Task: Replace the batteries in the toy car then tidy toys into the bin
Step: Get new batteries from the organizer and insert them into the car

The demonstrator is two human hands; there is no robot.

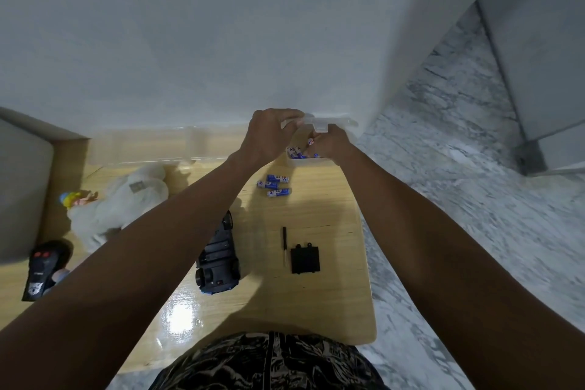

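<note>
The black toy car [218,258] lies upside down mid-table with its battery bay open. Its black cover [305,259] and a small screwdriver [284,245] lie to the right. Three blue batteries [274,186] rest loose on the wood. At the far right stands a small clear box [308,161] holding more blue batteries [297,152]. My left hand [269,133] grips the box's raised clear lid [319,122]. My right hand [332,146] reaches into the box, fingers curled among the batteries; whether it holds one is hidden.
A clear plastic bin [142,146] stands against the wall at the back left. A white plush toy [126,199], a small doll [76,198] and a black remote control [42,269] lie on the left of the wooden table [332,310]. Marble floor lies to the right.
</note>
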